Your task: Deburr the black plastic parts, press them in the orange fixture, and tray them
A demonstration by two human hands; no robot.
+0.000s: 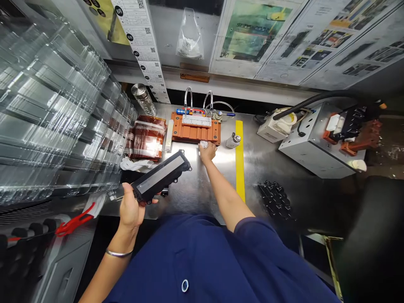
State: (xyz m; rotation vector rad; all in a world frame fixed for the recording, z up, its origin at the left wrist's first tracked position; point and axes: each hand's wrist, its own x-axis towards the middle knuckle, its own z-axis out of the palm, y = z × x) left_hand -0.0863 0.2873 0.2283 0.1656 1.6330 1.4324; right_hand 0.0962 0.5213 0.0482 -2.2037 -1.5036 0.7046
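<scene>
My left hand (131, 209) is closed around the near end of a long black plastic housing (162, 174). A grey strip runs along the housing's upper face, and small lugs stick out at its far end and side. The housing is tilted, held above the metal bench. My right hand (208, 152) reaches forward with its fingers closed on a crumpled white wipe (203, 144). It is at the front edge of an orange-brown fixture (195, 134) that carries a white perforated strip (196, 121) and bent metal hoses. A small metal-topped bottle (233, 140) stands to the right of that hand.
Stacked clear plastic trays (63, 113) rise on the left beside wrapped brown parts (147, 136) and a glass jar (144, 100). Yellow tape (240, 162) crosses the metal bench. Small black parts (276, 200) lie at right, before a grey box (318, 147).
</scene>
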